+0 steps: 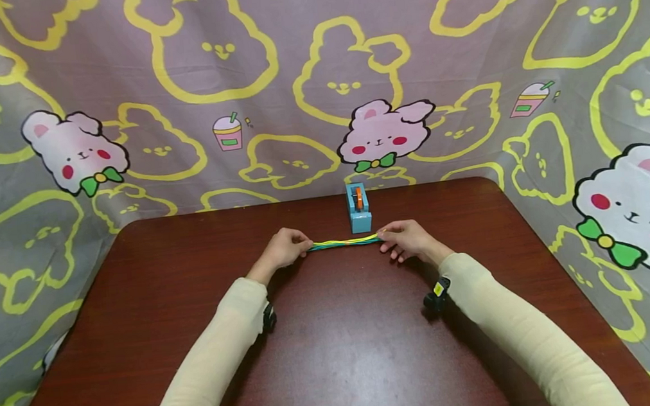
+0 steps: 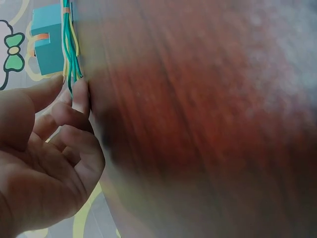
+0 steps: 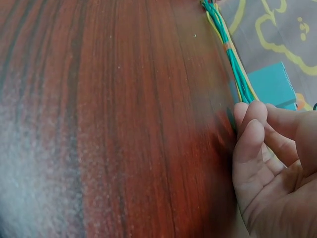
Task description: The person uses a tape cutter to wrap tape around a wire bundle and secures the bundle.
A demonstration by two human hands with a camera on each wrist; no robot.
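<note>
A bundle of green and yellow wires (image 1: 344, 243) stretches between my two hands over the table, with a small orange band (image 3: 227, 45) around its middle. My left hand (image 1: 286, 248) pinches the bundle's left end between thumb and fingers. At the other end, my right hand (image 1: 408, 239) pinches the wires the same way, its lower fingers loosely bent. Just behind the bundle's right part stands a blue tape dispenser (image 1: 361, 220) with an orange roll (image 1: 358, 198) in it. The wire tips are partly hidden by my fingers.
The dark reddish-brown wooden table (image 1: 338, 356) reaches to a fabric curtain (image 1: 287, 103) printed with cartoon rabbits, which hangs along its back and sides. A black wrist camera (image 1: 436, 298) sits on my right sleeve, another (image 1: 268, 317) on my left.
</note>
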